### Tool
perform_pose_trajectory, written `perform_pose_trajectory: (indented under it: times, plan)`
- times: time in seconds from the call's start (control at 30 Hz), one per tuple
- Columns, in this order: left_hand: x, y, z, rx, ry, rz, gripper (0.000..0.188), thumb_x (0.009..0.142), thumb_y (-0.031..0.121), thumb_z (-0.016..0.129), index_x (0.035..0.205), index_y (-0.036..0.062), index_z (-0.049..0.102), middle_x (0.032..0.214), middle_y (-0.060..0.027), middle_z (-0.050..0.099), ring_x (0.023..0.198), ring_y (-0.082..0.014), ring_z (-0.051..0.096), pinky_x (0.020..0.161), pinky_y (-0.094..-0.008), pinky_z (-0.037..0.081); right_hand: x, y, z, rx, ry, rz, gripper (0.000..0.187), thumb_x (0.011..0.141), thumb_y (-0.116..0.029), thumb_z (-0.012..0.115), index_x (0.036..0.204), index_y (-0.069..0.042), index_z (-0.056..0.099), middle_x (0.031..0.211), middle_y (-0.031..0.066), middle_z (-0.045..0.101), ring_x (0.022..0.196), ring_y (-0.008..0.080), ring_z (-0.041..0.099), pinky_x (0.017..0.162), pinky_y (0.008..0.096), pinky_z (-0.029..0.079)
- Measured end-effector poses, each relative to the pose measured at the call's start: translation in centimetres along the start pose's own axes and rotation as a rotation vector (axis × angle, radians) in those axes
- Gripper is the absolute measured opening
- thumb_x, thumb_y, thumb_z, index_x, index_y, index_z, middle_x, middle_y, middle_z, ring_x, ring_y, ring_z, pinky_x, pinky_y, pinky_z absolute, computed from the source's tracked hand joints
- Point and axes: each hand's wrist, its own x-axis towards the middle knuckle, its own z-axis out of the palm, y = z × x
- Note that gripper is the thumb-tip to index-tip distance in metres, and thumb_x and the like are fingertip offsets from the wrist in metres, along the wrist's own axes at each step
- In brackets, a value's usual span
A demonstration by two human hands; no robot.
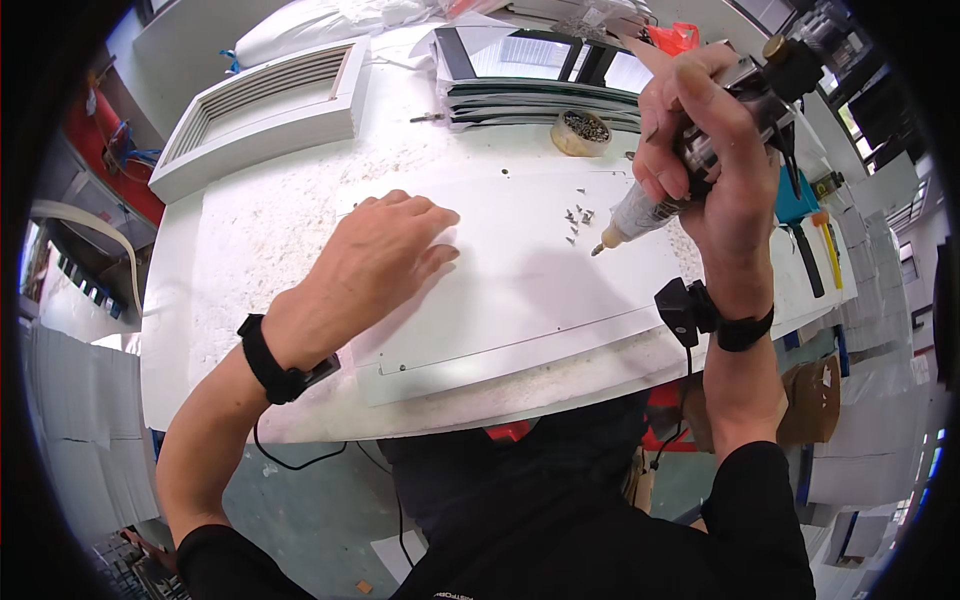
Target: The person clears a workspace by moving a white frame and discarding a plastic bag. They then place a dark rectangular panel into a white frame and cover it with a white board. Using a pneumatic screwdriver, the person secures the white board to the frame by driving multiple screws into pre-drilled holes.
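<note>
- Set out on a white-topped table (pixel 172 310), speckled brown to the left of the flat white panel (pixel 480 290).
- Closest to the body at that panel's near edge: longest from left to right, dotted with small dark holes along the margins.
- Over the panel's left half, with the left hand (pixel 370 245): fingers loosely bent, thumb parted from them, nothing visible in hold; impossible to tell whether touching the panel.
- Above the panel's right end, with the right hand (pixel 715 150): fingers wrapped firmly around a powered driver (pixel 640 212), slanted with its tip down and leftward over the panel.
- Scattered on the panel's right half: loose screws (pixel 586 216), just beyond and left of that tip, well to the right of the left fingertips. Nearer to the driver than to the left hand; lying at mixed angles, sharing no long axis.
- In the way from the panel's right side: driver and right hand.
- Right of the panel: black-handled tool (pixel 806 262).
- Just past the panel's far edge: round tub (pixel 572 146) of screws.
- Farther beyond the panel: stack of flat pieces (pixel 480 105); off its far left corner, louvred white frame (pixel 260 150); behind the stack, red bag (pixel 672 38).
</note>
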Motion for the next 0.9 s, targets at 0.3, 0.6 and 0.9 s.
perform_pose_trajectory:
  times: [0.3,0.6,0.9]
  plan:
    - [9.1,5.3,5.8,-0.138,-0.021,0.204,0.015,0.093,0.012,0.069,0.107,0.0087,0.068,0.094,-0.0104,0.067,0.095,-0.0305,0.065,0.082,-0.0432,0.054,-3.0,3.5,-3.4,0.064,0.146,0.143,0.019,0.102,-0.024,0.061,0.096,-0.007,0.053,0.081,0.0101,0.058,0.05,0.01,0.046,0.049,0.0279,0.042]
    - [10.3,5.8,7.8,-0.019,0.029,0.295,0.007,0.088,0.004,0.063,0.092,0.0007,0.057,0.088,-0.0137,0.061,0.087,-0.0338,0.062,0.076,-0.0446,0.052,-3.3,4.2,-5.2,0.111,0.131,0.13,0.024,0.101,-0.026,0.062,0.094,-0.004,0.057,0.081,0.0104,0.061,0.053,0.0102,0.05,0.052,0.0283,0.045]
    - [4.3,6.6,3.4,-0.668,-0.086,-0.113,0.012,0.097,0.007,0.067,0.104,0.0004,0.059,0.088,-0.0101,0.07,0.081,-0.0214,0.07,0.077,-0.0347,0.056,-3.9,3.3,-4.1,0.188,0.363,0.093,0.032,0.108,-0.037,0.05,0.098,-0.007,0.052,0.081,0.0019,0.048,0.051,0.0052,0.039,0.049,0.0239,0.037]
